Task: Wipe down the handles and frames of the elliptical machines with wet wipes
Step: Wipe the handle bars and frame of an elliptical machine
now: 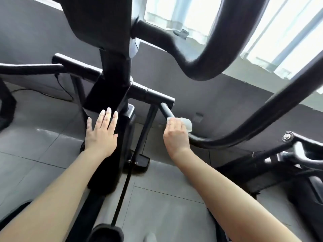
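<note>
A black elliptical machine [111, 70] fills the view from above, its upright column rising over a grey tiled floor [35, 142] beside a bright window [192, 16]. A curved black handle bar [262, 117] sweeps down from the right to meet a grey tube [167, 110] below the machine's crossbar [153, 95]. The person's right hand [175, 135] wraps around that tube where it meets the bar, fingers [174, 123] curled over a white wet wipe [187, 123] pressed against the metal. The left hand [102, 131] is spread flat, fingers [108, 113] straight and released, over the lower part of the black column; whether it touches is unclear. A second machine's hardware [290, 151] sits at the right edge.
</note>
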The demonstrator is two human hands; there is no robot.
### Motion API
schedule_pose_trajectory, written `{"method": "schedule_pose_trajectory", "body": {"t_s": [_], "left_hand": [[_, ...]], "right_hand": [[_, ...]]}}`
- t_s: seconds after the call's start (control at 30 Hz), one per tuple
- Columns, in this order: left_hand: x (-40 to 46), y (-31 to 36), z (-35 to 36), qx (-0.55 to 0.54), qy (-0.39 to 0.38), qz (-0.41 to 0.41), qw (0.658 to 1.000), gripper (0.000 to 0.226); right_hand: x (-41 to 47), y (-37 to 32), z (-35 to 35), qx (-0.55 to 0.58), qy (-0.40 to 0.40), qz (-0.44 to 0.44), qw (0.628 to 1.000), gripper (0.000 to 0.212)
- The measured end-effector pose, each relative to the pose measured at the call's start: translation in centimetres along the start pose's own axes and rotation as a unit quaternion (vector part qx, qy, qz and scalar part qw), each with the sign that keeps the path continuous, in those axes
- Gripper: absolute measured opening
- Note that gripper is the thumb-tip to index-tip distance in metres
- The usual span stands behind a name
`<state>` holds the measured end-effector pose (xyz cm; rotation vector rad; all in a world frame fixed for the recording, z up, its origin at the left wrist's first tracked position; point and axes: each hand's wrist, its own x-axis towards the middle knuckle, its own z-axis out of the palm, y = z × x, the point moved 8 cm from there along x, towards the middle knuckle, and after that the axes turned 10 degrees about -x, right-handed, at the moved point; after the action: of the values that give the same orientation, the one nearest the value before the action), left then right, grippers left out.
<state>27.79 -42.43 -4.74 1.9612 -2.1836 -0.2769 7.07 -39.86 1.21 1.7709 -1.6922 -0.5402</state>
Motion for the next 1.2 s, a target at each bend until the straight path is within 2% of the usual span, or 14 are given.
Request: {"method": "schedule_pose_trajectory", "body": {"t_s": [0.1, 0.2, 0.33, 0.47, 0.57, 0.63, 0.7, 0.77, 0.87, 0.93, 1.03, 1.1, 1.2], "left_hand": [[0.5, 0.1, -0.2, 0.021, -0.012, 0.018, 1.000, 0.078], [0.5, 0.2, 0.1, -0.003, -0.018, 0.019, 1.000, 0.082], [0.7, -0.1, 0.3, -0.023, -0.030, 0.025, 0.999, 0.082], [0.6, -0.2, 0.4, -0.051, -0.031, 0.025, 0.998, 0.083], [0.6, 0.0, 0.5, -0.061, -0.022, 0.023, 0.998, 0.084], [0.6, 0.0, 0.8, -0.081, -0.019, 0.025, 0.996, 0.085], [0.6, -0.1, 1.0, -0.099, -0.004, 0.031, 0.995, 0.086], [0.6, -0.2, 1.1, -0.107, -0.002, 0.034, 0.994, 0.086], [0.7, -0.1, 1.4, -0.111, -0.006, 0.021, 0.994, 0.085], [0.8, -0.2, 1.5, -0.110, -0.004, 0.016, 0.994, 0.084], [1.0, -0.5, 1.3, -0.105, 0.000, 0.014, 0.994, 0.083], [0.9, -0.5, 1.1, -0.110, 0.008, 0.009, 0.994, 0.083], [0.6, -0.2, 0.8, -0.125, 0.027, -0.002, 0.992, 0.084]], "right_hand": [[3.4, -0.4, 1.2, 0.099, -0.038, 0.003, 0.994, 0.057], [6.0, -0.1, 1.0, 0.171, -0.081, 0.008, 0.982, 0.067], [7.2, 0.1, 0.9, 0.251, -0.114, 0.022, 0.961, 0.062], [6.3, 0.6, 0.5, 0.259, -0.124, 0.053, 0.957, 0.058], [2.5, 2.3, 0.0, 0.181, -0.134, 0.075, 0.971, 0.042], [-0.6, 3.0, -0.1, 0.103, -0.146, 0.056, 0.982, 0.039], [-1.9, 3.2, -0.6, 0.073, -0.141, 0.042, 0.986, 0.038], [-0.8, 2.9, -1.0, 0.060, -0.149, 0.041, 0.986, 0.035], [3.6, 0.8, -0.9, 0.013, -0.093, 0.025, 0.995, 0.033], [5.9, 0.4, -1.3, 0.018, -0.120, 0.083, 0.989, 0.038], [6.9, -0.7, 1.1, 0.048, -0.172, 0.086, 0.980, 0.047], [4.9, 0.0, 0.7, 0.004, -0.114, 0.101, 0.988, 0.047], [-0.3, 0.1, 1.6, -0.111, -0.109, 0.048, 0.987, 0.055]]}}
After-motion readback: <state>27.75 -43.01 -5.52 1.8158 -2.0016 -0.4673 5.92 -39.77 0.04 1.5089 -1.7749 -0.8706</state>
